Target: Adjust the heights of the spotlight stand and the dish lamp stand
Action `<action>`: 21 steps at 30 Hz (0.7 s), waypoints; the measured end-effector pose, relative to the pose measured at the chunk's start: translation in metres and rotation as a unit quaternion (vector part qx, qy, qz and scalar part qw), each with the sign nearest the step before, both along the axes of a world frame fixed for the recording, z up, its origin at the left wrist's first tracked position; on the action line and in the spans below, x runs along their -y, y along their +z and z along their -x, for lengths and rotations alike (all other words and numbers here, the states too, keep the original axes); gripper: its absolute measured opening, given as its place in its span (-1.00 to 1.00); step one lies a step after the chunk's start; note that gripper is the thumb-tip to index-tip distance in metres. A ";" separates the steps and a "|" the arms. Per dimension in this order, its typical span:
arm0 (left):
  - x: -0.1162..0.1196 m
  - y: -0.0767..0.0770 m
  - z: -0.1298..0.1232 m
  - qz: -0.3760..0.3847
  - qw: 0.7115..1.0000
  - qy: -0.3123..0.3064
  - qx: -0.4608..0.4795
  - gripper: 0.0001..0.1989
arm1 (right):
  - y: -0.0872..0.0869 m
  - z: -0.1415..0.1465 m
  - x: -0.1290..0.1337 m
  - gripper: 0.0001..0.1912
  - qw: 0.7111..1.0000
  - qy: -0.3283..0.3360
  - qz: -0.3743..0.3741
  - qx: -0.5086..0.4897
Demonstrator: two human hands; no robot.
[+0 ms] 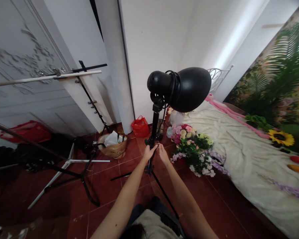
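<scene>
A black studio lamp (181, 89) with a dome reflector sits on top of a black light stand (154, 127), its cable coiled around the neck. My left hand (148, 152) and my right hand (161, 151) both reach down to the stand's pole, gripping it at the locking collar just above the spread tripod legs (164, 194). The fingers of both hands wrap the pole from either side. The stand is upright on the red tiled floor (129, 176).
A flower bouquet (194, 146) lies right of the stand beside a cream cloth (251, 149) with a sunflower (281, 137). A red bag (140, 126) and a basket (114, 146) stand by the white wall. Left are another tripod (72, 169) and a backdrop crossbar (47, 78).
</scene>
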State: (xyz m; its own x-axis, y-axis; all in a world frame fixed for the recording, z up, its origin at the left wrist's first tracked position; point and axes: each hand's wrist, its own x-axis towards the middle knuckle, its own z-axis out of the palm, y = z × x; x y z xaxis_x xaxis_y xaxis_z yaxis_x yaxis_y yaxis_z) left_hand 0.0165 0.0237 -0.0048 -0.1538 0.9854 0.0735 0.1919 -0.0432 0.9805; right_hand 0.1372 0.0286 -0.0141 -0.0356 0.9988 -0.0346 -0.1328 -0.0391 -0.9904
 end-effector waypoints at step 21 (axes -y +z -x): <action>0.014 0.002 0.000 -0.001 0.997 0.036 -0.068 -0.59 | 0.017 -0.005 -0.021 -0.56 0.973 -0.003 -0.048 0.225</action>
